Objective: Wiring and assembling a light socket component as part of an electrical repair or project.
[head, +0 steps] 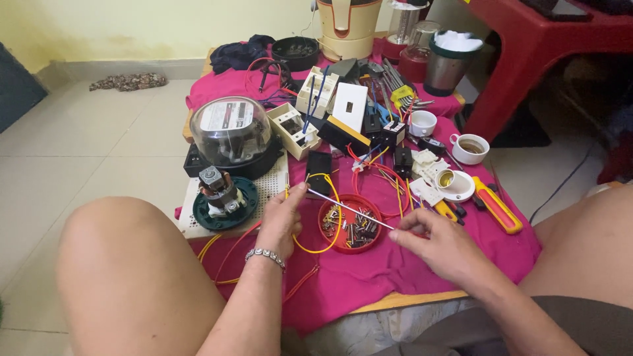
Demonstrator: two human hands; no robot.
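Screwdriver (353, 212) pinched shut at its handle by right hand (443, 245), tip meeting yellow wire (330, 198) gripped in left hand (280, 221), above red screw tray (349, 224) near table's front edge; best kept steady, wire taut

One head-worn view looks steeply down, close over the cluttered low table (395, 300).

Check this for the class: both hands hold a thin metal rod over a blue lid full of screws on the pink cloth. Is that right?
Not quite: the lid is red, not blue, as the head view shows. The rest stands: left hand and right hand hold the thin metal rod over it, on the pink cloth.
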